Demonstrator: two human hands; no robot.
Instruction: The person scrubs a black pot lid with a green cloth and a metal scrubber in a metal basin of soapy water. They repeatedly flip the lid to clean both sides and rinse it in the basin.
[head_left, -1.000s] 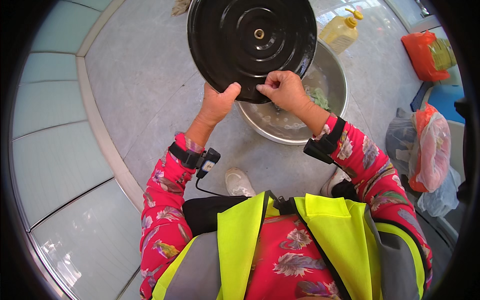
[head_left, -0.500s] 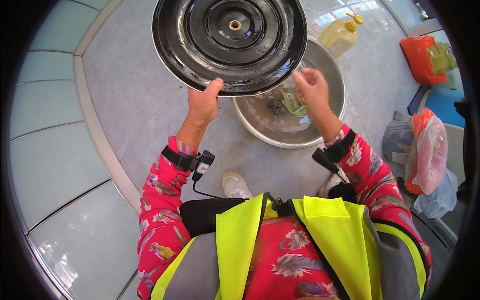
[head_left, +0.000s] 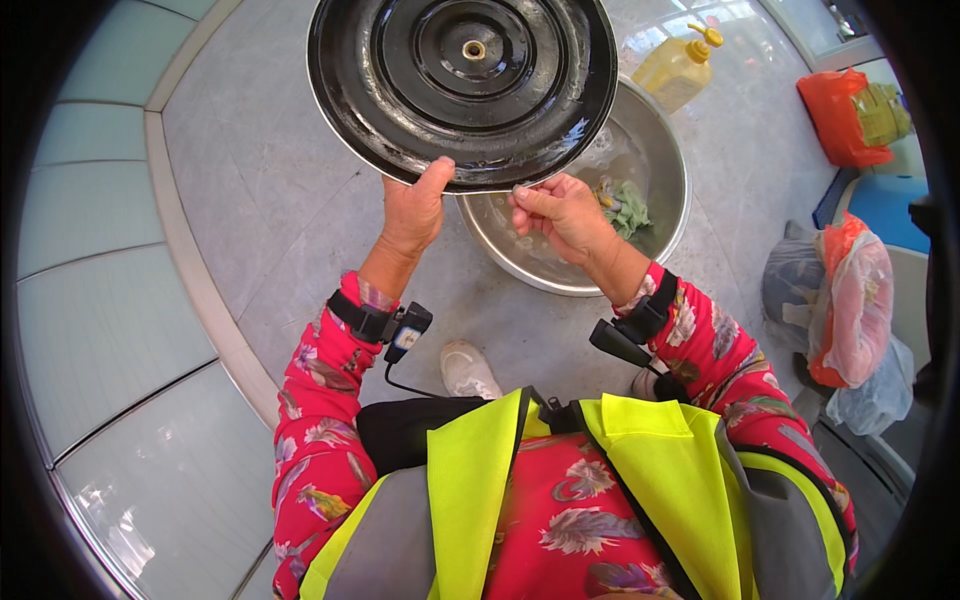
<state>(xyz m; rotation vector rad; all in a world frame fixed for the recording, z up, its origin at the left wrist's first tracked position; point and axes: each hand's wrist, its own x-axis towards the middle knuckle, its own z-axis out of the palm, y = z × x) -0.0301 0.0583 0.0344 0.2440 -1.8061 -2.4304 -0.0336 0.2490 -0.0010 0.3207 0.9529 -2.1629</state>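
A large round black lid (head_left: 440, 130), wet, with concentric rings and a brass fitting at its centre, is held up at the top of the view. My left hand (head_left: 412, 215) grips its near rim, thumb on the ringed face and fingers behind. My right hand (head_left: 565, 220) is closed, its thumb and fingertips at the lid's lower rim; anything pinched there is too small to make out. Behind that hand stands a metal basin (head_left: 677, 200) holding cloudy water and a wet green cloth (head_left: 628, 208). The lid covers part of the basin.
Beyond the basin is a yellow pump bottle (head_left: 672, 72). On the right are an orange bag (head_left: 838, 118) and several filled plastic bags (head_left: 860, 300). Pale panels (head_left: 120, 310) line the left side. My shoe (head_left: 468, 368) stands on the grey floor below the basin.
My right hand has moved left from over the basin to the lid's lower rim. The lid and left hand have shifted slightly right. The cloth lies differently in the basin.
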